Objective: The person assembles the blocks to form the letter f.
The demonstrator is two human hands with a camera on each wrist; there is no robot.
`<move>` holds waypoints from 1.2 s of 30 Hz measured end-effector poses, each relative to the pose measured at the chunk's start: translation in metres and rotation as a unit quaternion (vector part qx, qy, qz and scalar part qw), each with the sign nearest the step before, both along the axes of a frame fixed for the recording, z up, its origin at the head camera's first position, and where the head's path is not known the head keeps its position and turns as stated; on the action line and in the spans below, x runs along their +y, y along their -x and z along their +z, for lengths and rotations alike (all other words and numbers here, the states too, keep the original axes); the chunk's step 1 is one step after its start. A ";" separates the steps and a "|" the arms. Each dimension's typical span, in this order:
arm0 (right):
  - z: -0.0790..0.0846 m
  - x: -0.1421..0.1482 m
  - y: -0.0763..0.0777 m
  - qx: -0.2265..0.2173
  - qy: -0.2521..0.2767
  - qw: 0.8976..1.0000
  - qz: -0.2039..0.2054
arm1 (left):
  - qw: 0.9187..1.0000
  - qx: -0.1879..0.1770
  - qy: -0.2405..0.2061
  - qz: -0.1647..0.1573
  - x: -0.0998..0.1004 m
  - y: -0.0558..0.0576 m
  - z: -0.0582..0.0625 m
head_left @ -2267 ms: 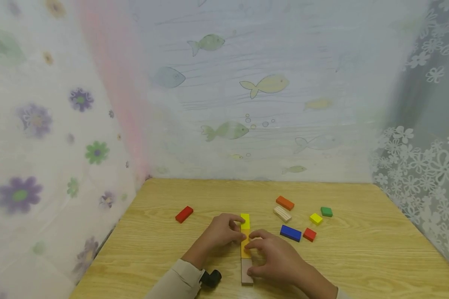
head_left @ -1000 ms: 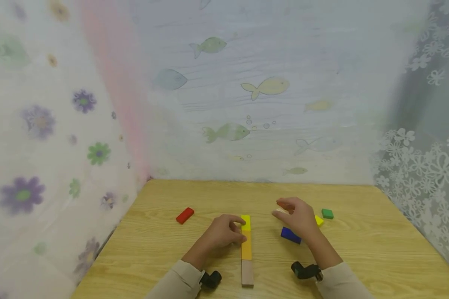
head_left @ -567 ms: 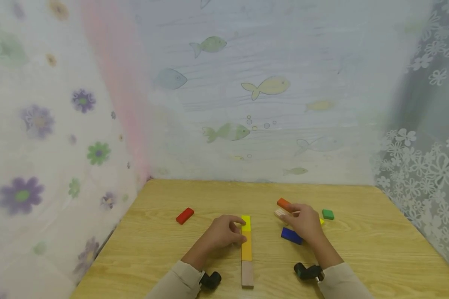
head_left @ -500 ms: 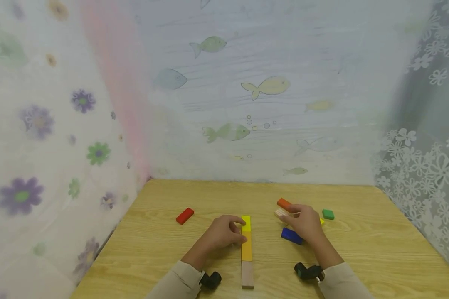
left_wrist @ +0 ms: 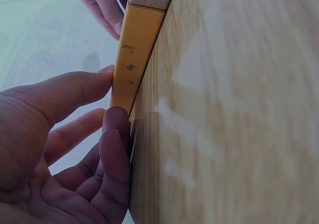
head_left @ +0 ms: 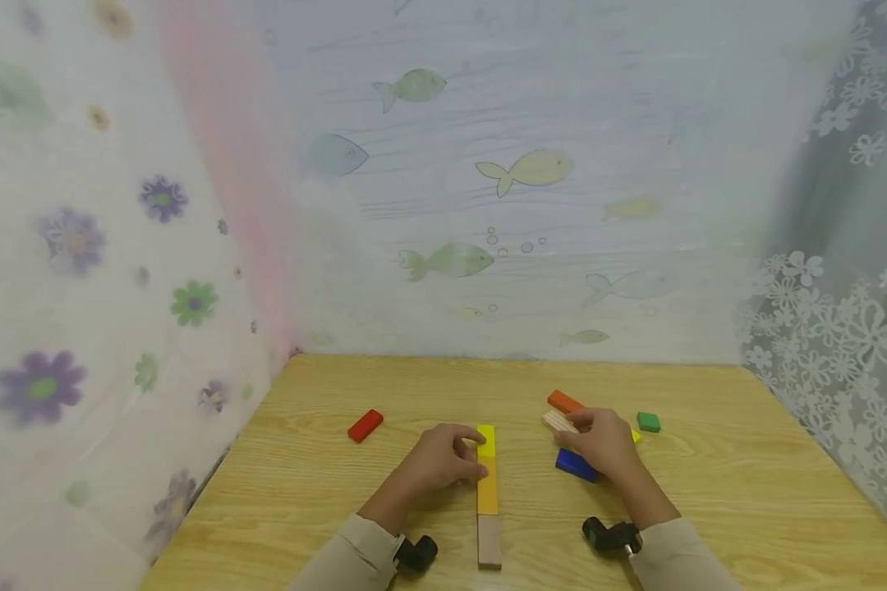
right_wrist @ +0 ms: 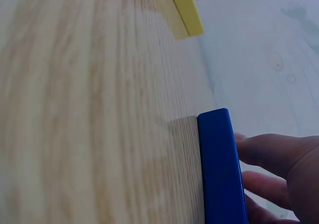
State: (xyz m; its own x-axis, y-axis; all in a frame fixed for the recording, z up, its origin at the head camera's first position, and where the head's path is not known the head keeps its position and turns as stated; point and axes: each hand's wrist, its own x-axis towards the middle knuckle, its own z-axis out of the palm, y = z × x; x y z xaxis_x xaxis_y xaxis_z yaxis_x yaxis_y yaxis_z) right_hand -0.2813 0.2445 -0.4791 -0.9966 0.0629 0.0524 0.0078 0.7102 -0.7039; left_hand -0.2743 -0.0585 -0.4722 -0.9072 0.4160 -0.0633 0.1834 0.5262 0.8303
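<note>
The left hand [head_left: 443, 460], fingers relaxed, touches the left side of the amber block [head_left: 487, 488], lined up between a yellow block [head_left: 486, 432] beyond and a brown block [head_left: 489, 542] nearer. Uneven pressure could skew it. Right of the amber block, the right hand [head_left: 602, 443] pinches a pale block [head_left: 555, 421]; dragging could knock the blue block [head_left: 575, 465] beside it.

Wood-grain table [head_left: 710, 492]: block row [head_left: 488, 486], red block [head_left: 365, 426], green block [head_left: 648, 422].

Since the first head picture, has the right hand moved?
Yes. Judged against the table, the right hand went from the block row rightward and forward, to the pale block.
</note>
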 end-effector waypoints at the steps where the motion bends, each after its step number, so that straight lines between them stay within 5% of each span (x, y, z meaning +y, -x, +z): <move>1: 0.000 0.000 0.000 0.000 -0.001 1.000 0.001 | 1.000 0.000 -0.001 0.000 0.000 0.000 0.000; 36: -0.001 0.002 -0.001 0.016 0.003 1.000 0.009 | 1.000 0.002 0.000 -0.003 0.000 0.000 0.000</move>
State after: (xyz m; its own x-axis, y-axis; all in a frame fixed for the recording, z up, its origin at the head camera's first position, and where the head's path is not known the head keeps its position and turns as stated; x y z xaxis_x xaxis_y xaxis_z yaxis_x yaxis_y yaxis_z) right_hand -0.2799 0.2460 -0.4802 -0.9954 0.0446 0.0844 -0.0284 0.7059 -0.7077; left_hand -0.2741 -0.0590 -0.4726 -0.9050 0.4212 -0.0596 0.1895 0.5247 0.8299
